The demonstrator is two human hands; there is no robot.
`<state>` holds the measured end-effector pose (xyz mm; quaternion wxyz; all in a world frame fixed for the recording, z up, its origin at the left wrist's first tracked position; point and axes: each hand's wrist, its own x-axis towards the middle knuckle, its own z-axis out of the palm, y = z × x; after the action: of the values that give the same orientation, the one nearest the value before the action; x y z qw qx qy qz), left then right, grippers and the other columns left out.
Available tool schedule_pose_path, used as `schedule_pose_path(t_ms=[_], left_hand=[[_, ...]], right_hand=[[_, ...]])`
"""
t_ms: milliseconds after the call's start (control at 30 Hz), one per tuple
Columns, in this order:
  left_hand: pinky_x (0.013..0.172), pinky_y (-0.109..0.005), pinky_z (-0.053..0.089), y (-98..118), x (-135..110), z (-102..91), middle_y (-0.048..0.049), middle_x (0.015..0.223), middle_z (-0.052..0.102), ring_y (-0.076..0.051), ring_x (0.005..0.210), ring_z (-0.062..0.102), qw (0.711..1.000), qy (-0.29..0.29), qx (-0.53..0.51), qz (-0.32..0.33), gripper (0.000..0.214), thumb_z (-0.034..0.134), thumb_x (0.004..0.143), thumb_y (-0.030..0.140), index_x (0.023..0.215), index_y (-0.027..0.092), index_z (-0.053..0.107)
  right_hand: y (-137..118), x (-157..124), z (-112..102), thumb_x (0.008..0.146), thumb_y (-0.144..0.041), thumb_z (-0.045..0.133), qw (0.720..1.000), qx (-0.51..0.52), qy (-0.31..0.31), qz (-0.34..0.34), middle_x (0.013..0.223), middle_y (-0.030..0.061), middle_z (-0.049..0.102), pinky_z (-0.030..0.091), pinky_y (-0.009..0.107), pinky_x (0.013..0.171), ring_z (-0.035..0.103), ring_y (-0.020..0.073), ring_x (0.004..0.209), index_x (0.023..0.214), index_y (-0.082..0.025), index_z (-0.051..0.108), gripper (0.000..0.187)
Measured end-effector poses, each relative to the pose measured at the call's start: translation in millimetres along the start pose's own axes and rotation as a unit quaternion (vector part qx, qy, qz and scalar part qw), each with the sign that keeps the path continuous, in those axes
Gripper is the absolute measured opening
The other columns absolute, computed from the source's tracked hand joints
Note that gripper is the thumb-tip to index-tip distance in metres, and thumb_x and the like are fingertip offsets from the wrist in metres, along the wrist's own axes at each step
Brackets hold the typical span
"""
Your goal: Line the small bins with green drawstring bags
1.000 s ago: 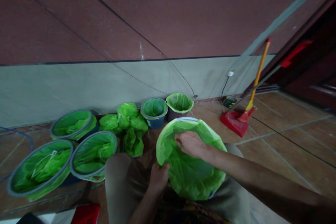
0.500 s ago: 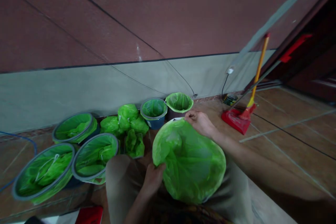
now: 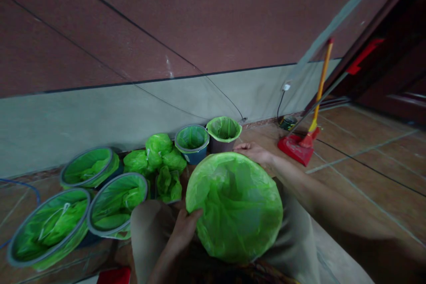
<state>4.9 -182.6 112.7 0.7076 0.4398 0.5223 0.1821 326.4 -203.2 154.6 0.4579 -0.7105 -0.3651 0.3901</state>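
Between my knees a round bin faces me, its inside and rim covered by a thin green plastic bag. My left hand is closed on the left edge, thumb over the bag inside the rim. At the far edge, my right hand has its fingers bent against the outside of the bag-covered rim; the fingertips are partly hidden. The bag now lies over the far rim in a smooth curve. The bin's outer wall is hidden by the bag.
Green-lined bins with grey rims stand at left. Tied green bags, a small blue bin and a dark lined bin sit by the wall. A red dustpan with a yellow handle stands at right.
My right hand has lowered the bag's far edge over the rim; the white patch there is now covered. The bag's opening looks rounder. My left hand keeps its grip.
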Motion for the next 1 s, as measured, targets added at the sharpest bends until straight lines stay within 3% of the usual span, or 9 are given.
schedule_pose_path(t_ms=[167, 267, 367, 433, 533, 633, 733, 867, 1000], left_hand=[[0.082, -0.041, 0.059, 1.0, 0.8, -6.4, -0.0131, 0.084, 0.079, -0.033, 0.092, 0.074, 0.996, 0.010, -0.083, -0.006, 0.028, 0.081, 0.063, 0.026, 0.087, 0.013, 0.077], [0.086, -0.041, 0.058, 3.4, 2.3, -5.2, -0.0136, 0.086, 0.079, -0.034, 0.097, 0.074, 0.994, 0.014, -0.107, -0.004, 0.038, 0.081, 0.061, 0.028, 0.094, 0.011, 0.076], [0.087, -0.040, 0.057, 4.7, 5.1, -1.3, -0.0134, 0.087, 0.079, -0.033, 0.097, 0.074, 0.994, 0.035, -0.104, 0.004, 0.041, 0.080, 0.060, 0.028, 0.096, 0.009, 0.075], [0.088, -0.040, 0.057, 3.5, 7.7, 1.0, -0.0128, 0.087, 0.079, -0.032, 0.096, 0.074, 0.994, 0.048, -0.101, 0.017, 0.042, 0.079, 0.060, 0.026, 0.098, 0.009, 0.075], [0.087, -0.038, 0.057, -1.0, 12.6, 2.5, -0.0118, 0.086, 0.079, -0.031, 0.096, 0.074, 0.992, 0.055, -0.111, 0.030, 0.047, 0.077, 0.061, 0.026, 0.104, 0.009, 0.074], [0.084, -0.037, 0.058, -5.0, 17.8, 2.8, -0.0103, 0.084, 0.079, -0.030, 0.092, 0.075, 0.990, 0.060, -0.124, 0.013, 0.047, 0.076, 0.061, 0.022, 0.106, 0.009, 0.073], [0.082, -0.036, 0.059, -6.6, 24.0, 5.6, -0.0089, 0.083, 0.079, -0.028, 0.088, 0.076, 0.985, 0.078, -0.152, -0.016, 0.043, 0.073, 0.063, 0.016, 0.105, 0.010, 0.072], [0.076, -0.037, 0.061, -12.1, 40.4, 16.2, -0.0104, 0.085, 0.078, -0.027, 0.085, 0.076, 0.975, 0.107, -0.186, -0.055, 0.036, 0.070, 0.070, 0.012, 0.106, 0.010, 0.070], [0.078, -0.037, 0.060, -28.4, 73.5, 32.8, -0.0099, 0.087, 0.077, -0.026, 0.087, 0.076, 0.968, 0.148, -0.193, -0.055, 0.034, 0.072, 0.072, 0.011, 0.106, 0.011, 0.069]], right_hand=[[7.7, -7.5, -13.9, 0.078, -0.050, 0.072, 0.996, 0.062, -0.006, 0.056, 0.073, 0.0043, 0.072, 0.051, 0.027, 0.056, 0.062, 0.0149, 0.059, 0.081, -0.018, 0.068, 0.033], [6.0, -11.5, -20.4, 0.079, -0.065, 0.067, 0.997, 0.050, 0.058, -0.003, 0.083, 0.0064, 0.074, 0.054, 0.030, 0.064, 0.065, 0.0173, 0.068, 0.091, -0.017, 0.069, 0.050], [10.1, -19.8, -18.3, 0.084, -0.067, 0.062, 0.989, -0.017, 0.109, -0.095, 0.111, 0.0088, 0.075, 0.056, 0.038, 0.090, 0.070, 0.0230, 0.098, 0.119, -0.019, 0.068, 0.060], [19.3, -27.3, -10.0, 0.086, -0.065, 0.062, 0.987, -0.068, 0.099, -0.106, 0.126, 0.0088, 0.072, 0.050, 0.042, 0.105, 0.066, 0.0261, 0.116, 0.135, -0.023, 0.062, 0.065], [38.1, -35.5, 9.3, 0.089, -0.066, 0.056, 0.997, -0.037, 0.051, -0.044, 0.125, 0.0098, 0.073, 0.050, 0.044, 0.106, 0.066, 0.0283, 0.119, 0.138, -0.022, 0.061, 0.065], [50.3, -34.8, 24.7, 0.092, -0.072, 0.044, 0.990, 0.115, 0.027, 0.078, 0.116, 0.0145, 0.076, 0.058, 0.044, 0.093, 0.072, 0.0308, 0.108, 0.128, -0.018, 0.067, 0.070], [52.4, -27.7, 26.7, 0.091, -0.074, 0.041, 0.975, 0.179, 0.086, 0.103, 0.118, 0.0171, 0.075, 0.059, 0.043, 0.088, 0.072, 0.0325, 0.108, 0.128, -0.016, 0.067, 0.073], [56.4, -21.1, 18.6, 0.092, -0.071, 0.041, 0.977, 0.005, 0.211, 0.009, 0.127, 0.0156, 0.071, 0.053, 0.042, 0.100, 0.065, 0.0315, 0.120, 0.127, -0.017, 0.065, 0.068], [78.4, -18.4, 30.6, 0.095, -0.062, 0.044, 0.966, -0.169, 0.195, 0.009, 0.128, 0.0194, 0.069, 0.048, 0.044, 0.105, 0.064, 0.0317, 0.122, 0.137, -0.014, 0.056, 0.065]])
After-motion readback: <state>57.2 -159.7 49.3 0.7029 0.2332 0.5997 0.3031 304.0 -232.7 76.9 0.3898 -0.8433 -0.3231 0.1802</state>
